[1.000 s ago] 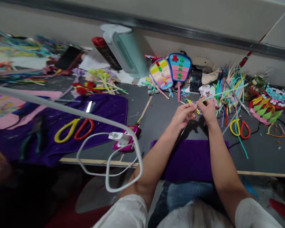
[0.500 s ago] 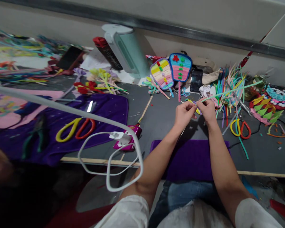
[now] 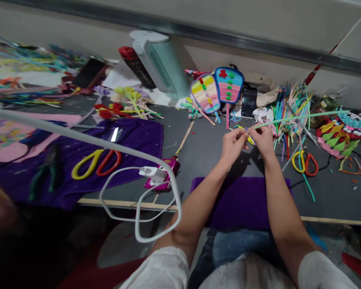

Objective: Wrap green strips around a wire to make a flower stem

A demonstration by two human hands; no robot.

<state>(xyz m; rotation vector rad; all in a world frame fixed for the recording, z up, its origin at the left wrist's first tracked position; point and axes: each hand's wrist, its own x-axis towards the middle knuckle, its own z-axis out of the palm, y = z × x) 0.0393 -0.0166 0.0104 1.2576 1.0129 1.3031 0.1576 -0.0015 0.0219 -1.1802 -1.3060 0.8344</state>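
Observation:
My right hand (image 3: 262,138) pinches one end of a long light-green pipe cleaner (image 3: 321,114), whose free end stretches to the right over the table. Close against it, my left hand (image 3: 234,143) is closed in a pinch on a small yellow and purple pipe-cleaner piece (image 3: 250,140), mostly hidden by the fingers. The fingertips of both hands nearly meet, above the dark tabletop. Beyond them lie two fan-shaped pipe-cleaner pieces (image 3: 207,94), striped and edged in purple and blue. A folded purple cloth (image 3: 240,204) lies under my forearms.
Right of my hands are a bundle of pipe cleaners (image 3: 291,108) and scissors (image 3: 311,165). A white cable (image 3: 114,144) hangs across the left foreground. Further left lie pliers (image 3: 49,172) and other scissors (image 3: 90,165). A pitcher (image 3: 168,68) stands at the back.
The free end of the light-green pipe cleaner has swung down and further right. Both hands stay in nearly the same place, still closed.

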